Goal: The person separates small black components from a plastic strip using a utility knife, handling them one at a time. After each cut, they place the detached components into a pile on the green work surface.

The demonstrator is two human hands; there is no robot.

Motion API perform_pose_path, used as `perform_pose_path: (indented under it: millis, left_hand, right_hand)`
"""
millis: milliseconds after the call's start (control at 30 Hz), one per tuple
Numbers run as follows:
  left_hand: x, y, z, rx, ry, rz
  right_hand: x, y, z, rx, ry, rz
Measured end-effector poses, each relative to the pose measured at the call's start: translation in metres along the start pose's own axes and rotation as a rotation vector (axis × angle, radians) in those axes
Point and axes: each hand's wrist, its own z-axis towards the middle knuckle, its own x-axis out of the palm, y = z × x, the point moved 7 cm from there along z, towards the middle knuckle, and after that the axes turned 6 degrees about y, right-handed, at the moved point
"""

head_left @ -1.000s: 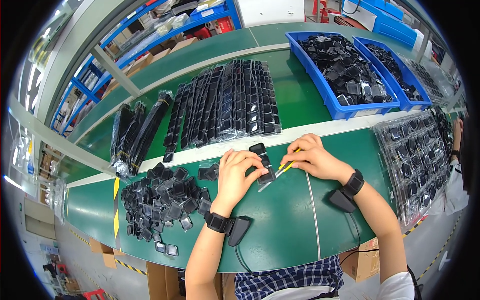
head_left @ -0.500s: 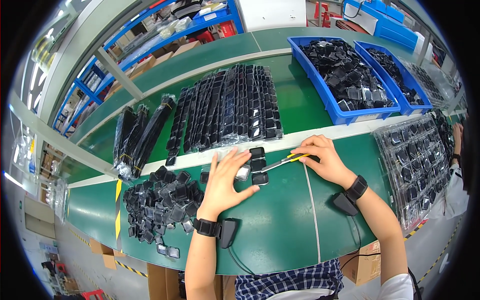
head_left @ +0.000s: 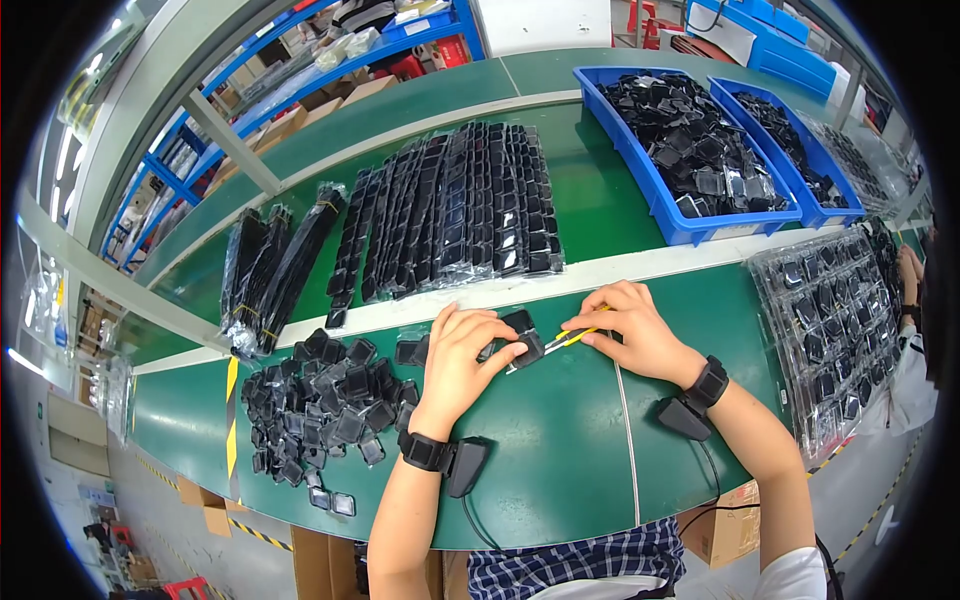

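My left hand [head_left: 458, 362] pinches a small black square piece [head_left: 529, 346] in a clear wrapper, between thumb and fingers. Part of the strip that it belongs to lies under my fingers and is hidden. A slim metal-tipped tool [head_left: 572, 338] with two yellow grips is in my right hand [head_left: 635, 328], its tips meeting the edge of the black piece; whether it is tweezers or scissors I cannot tell. Left of my left hand lies a loose heap of black square pieces [head_left: 325, 400] on the green table [head_left: 560, 450]. Another wrapped black piece [head_left: 407, 351] shows beside my knuckles.
Long strips of wrapped black squares [head_left: 455, 210] lie beyond a white ledge [head_left: 600, 280], with banded bundles [head_left: 290, 265] to their left. Blue bins [head_left: 690, 235] of black pieces stand far right. Clear trays [head_left: 825, 330] fill the right edge, near another person's hand [head_left: 908, 270].
My left hand has closed from spread fingers into a pinch on the black piece, which now tilts. My right hand has shifted slightly left with the tool.
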Motion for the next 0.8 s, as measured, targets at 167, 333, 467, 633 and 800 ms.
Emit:
perform_pose_path:
  millis: [167,333,467,633,800]
  left_hand:
    - [0.001,-0.003,0.006,0.055,-0.074,0.027]
    - [0.002,-0.003,0.008,0.023,-0.084,0.021]
    - [0.003,-0.001,0.011,-0.008,-0.041,-0.020]
    - [0.004,0.002,0.010,-0.013,-0.037,-0.007]
    - [0.005,-0.001,0.008,0.019,-0.023,-0.010]
  right_hand:
    - [0.001,0.000,0.001,0.002,0.014,0.008]
    - [0.002,-0.001,0.004,-0.021,0.016,0.007]
    - [0.003,-0.003,0.010,-0.046,0.028,0.011]
    - [0.006,-0.003,0.014,-0.102,0.033,0.014]
    - [-0.006,-0.015,0.009,-0.128,0.158,0.045]
